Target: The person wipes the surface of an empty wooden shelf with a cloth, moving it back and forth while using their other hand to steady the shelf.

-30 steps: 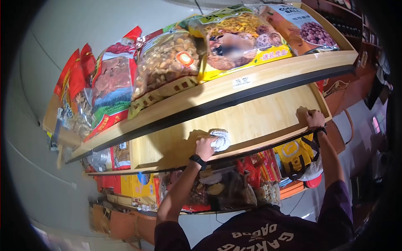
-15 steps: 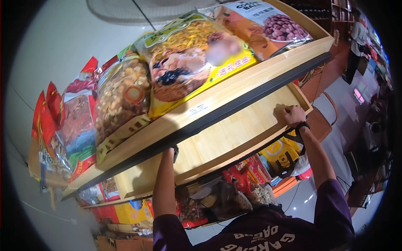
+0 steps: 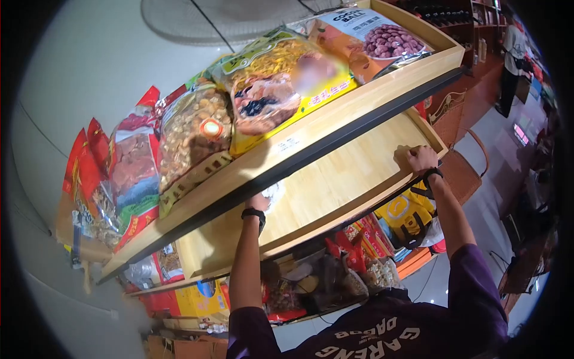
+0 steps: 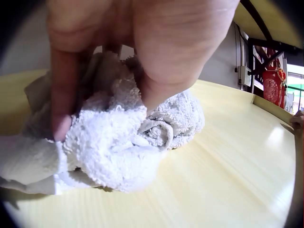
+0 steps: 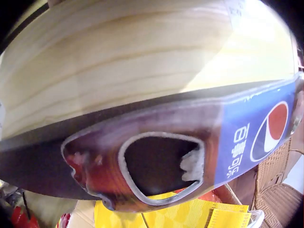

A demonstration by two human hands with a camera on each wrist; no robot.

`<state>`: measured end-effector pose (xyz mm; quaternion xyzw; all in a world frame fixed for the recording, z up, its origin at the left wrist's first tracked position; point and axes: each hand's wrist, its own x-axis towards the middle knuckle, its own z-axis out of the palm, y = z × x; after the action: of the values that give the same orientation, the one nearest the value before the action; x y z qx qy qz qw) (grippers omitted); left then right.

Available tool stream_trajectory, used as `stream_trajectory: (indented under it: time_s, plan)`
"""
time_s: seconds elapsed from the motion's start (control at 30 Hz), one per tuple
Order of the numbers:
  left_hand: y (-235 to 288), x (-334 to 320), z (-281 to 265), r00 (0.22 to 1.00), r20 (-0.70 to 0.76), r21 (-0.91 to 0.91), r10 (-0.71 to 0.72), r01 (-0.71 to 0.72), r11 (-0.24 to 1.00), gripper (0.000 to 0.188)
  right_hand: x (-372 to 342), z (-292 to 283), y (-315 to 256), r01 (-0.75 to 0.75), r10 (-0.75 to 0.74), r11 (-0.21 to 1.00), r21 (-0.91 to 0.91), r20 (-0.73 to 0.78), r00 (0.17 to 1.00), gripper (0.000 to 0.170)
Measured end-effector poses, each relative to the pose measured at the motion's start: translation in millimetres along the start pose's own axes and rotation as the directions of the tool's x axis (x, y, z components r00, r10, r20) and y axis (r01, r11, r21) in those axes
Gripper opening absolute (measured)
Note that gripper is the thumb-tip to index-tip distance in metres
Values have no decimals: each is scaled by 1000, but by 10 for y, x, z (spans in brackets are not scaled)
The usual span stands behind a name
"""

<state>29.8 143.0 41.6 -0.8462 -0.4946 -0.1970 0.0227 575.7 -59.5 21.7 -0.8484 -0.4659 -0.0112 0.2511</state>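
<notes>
My left hand (image 3: pixel 258 202) reaches under the upper shelf's front and grips a crumpled white terry cloth (image 4: pixel 114 142), thumb and fingers bunched around it. The cloth lies against the pale wooden bottom of the lower shelf tray (image 3: pixel 335 179). In the head view the upper shelf's dark edge partly hides that hand and cloth. My right hand (image 3: pixel 423 158) holds the tray's front rim near its right corner, fingers curled over it. Little of this hand shows in the right wrist view, where the tray's wooden front (image 5: pixel 142 52) fills the top.
Above the tray, an upper wooden shelf (image 3: pixel 359 96) bears several large snack bags, among them a cocoa ball bag (image 3: pixel 376 42). More packages (image 3: pixel 359 263) stand below. A Pepsi-marked plastic piece (image 5: pixel 270 130) crosses the right wrist view. Wicker chairs (image 3: pixel 463 170) stand at right.
My left hand and the cloth have moved from the tray's front rim back and left, under the upper shelf. The head view has shifted. My right hand stays at the rim.
</notes>
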Motion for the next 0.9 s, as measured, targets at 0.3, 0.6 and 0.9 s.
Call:
stream_trajectory:
  time_s: [0.3,0.6,0.9]
  plan:
    - [312,-1044,-414,978,148,-38,-144,151,988,39,39,116,64,-9,9,999,-30,-4,1000,32]
    - [423,-1537,-626,936,301,-8,-181,192,981,41,59,153,139,82,-82,995,-55,9,997,41]
    - [526,-1568,-485,963,145,27,-228,227,974,38,57,179,125,57,-58,996,-71,-13,998,41]
